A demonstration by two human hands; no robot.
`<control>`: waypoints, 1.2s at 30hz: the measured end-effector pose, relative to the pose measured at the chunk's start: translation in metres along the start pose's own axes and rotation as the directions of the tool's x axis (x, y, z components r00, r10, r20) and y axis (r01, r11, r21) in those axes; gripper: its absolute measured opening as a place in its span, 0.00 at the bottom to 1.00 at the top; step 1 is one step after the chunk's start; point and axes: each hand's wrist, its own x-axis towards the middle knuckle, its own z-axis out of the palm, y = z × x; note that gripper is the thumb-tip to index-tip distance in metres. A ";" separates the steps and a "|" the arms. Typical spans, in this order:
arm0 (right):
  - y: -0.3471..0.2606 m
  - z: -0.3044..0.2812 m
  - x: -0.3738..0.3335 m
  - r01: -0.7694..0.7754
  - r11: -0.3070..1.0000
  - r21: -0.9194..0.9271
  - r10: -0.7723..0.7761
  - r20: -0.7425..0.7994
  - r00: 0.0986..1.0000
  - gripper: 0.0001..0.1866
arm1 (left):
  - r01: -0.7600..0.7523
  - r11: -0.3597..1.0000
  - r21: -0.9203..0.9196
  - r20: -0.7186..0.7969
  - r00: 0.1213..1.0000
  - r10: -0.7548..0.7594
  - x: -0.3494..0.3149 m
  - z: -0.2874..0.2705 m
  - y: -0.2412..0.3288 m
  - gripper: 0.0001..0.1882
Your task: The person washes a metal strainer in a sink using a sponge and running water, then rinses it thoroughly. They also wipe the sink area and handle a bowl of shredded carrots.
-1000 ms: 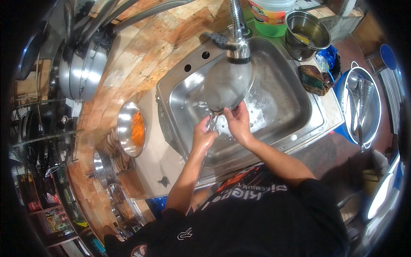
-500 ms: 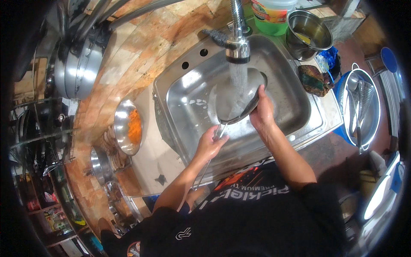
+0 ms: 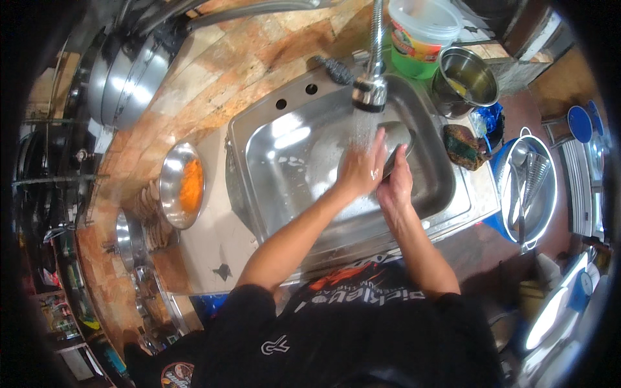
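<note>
I see the left hand [image 3: 362,167] laid over a round grey strainer [image 3: 396,132], its fingers stretched out straight and not wrapped around anything. The right hand [image 3: 396,184] is close beside it, on its right. That hand is holding the strainer by its dark rim, with the thumb up and the other fingers mostly hidden. The strainer sits just past both hands, tipped on its side, and I can't see its handle from here.

Right above the left hand hangs a shiny tap [image 3: 369,96]. Water [image 3: 366,123] is pouring down from it onto the strainer, next to the left hand's fingers. Under both hands is a big metal sink [image 3: 278,184], all wet and shiny.

Well off to the left of the left hand, a silver bowl [image 3: 169,197] stands by the sink with a heap of bright orange bits [image 3: 191,184] in it. Farther away on that same side, past the bowl, I see big silver pots [image 3: 126,84].

To the right of the right hand, at the sink's edge, lies a rough brown and green lump [image 3: 462,147]. Farther from the hands, behind that lump, stand a metal pot [image 3: 453,97] and a plastic tub [image 3: 424,39] with green at the bottom. Even farther right, a large round basin [image 3: 545,204] holds some long metal kitchen tools [image 3: 533,178].
</note>
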 end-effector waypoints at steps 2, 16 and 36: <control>-0.003 0.011 -0.009 -0.005 1.000 0.026 0.005 0.016 1.000 0.24 | -0.311 0.901 0.302 -0.206 0.901 0.381 -0.025 0.001 0.006 0.23; 0.007 0.004 -0.002 -0.150 0.984 0.097 0.145 0.059 0.988 0.34 | -0.006 0.996 -0.094 -0.077 0.997 -0.002 -0.015 -0.011 -0.084 0.24; 0.005 0.012 -0.005 -0.232 0.960 0.155 0.224 0.065 0.972 0.39 | 0.176 0.984 -0.004 -0.223 0.959 -0.172 -0.031 -0.044 -0.058 0.42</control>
